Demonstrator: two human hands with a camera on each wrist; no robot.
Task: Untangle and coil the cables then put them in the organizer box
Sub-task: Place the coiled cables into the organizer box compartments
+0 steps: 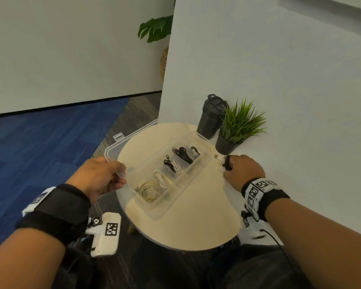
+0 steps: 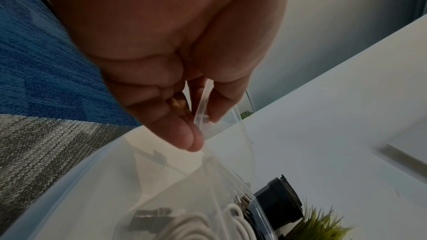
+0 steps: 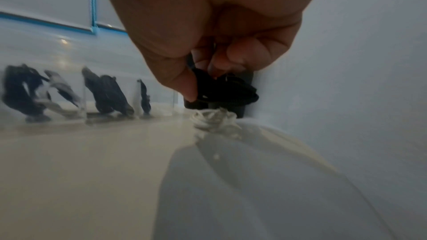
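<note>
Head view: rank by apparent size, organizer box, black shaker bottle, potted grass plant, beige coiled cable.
1. organizer box, open, clearly largest.
2-3. potted grass plant and black shaker bottle: similar height; the plant's leaves spread wider, so not ranked apart.
4. beige coiled cable, smallest, lying in the box's nearest compartment.

1 organizer box, 1 round table, 1 black bottle, 1 potted plant, 2 hands.
</note>
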